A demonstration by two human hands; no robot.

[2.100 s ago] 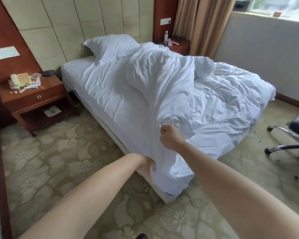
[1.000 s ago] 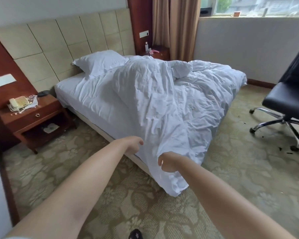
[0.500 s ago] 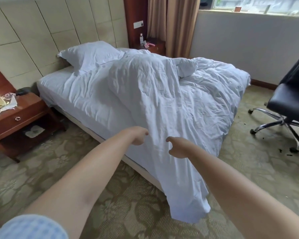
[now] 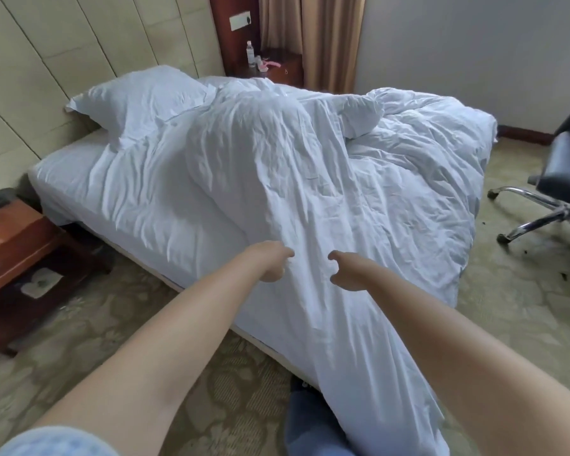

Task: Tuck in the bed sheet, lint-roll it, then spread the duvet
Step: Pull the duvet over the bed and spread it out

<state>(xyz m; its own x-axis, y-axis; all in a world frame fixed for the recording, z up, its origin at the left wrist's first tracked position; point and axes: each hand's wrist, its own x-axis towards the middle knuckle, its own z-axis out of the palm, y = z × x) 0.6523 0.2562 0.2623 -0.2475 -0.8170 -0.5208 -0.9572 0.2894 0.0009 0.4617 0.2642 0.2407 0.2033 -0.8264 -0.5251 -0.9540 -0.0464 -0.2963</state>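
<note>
A crumpled white duvet [image 4: 359, 192] lies heaped across the bed, one corner trailing off the near edge down to the carpet. My left hand [image 4: 273, 263] and my right hand [image 4: 344, 271] both grip the duvet's fabric close together at the near side of the bed, fingers curled into the cloth. The white bed sheet [image 4: 139, 205] shows on the mattress to the left of the duvet. A white pillow [image 4: 135, 100] rests against the padded headboard. No lint roller is in view.
A wooden nightstand [image 4: 10, 251] stands at the left on the patterned carpet. A second nightstand [image 4: 277, 67] with a bottle sits in the far corner by the curtains. A black office chair [image 4: 560, 185] on chrome legs stands at the right.
My hands have come closer together on the duvet and drawn it toward me, so more of it hangs off the near edge. The view has moved nearer to the bed.
</note>
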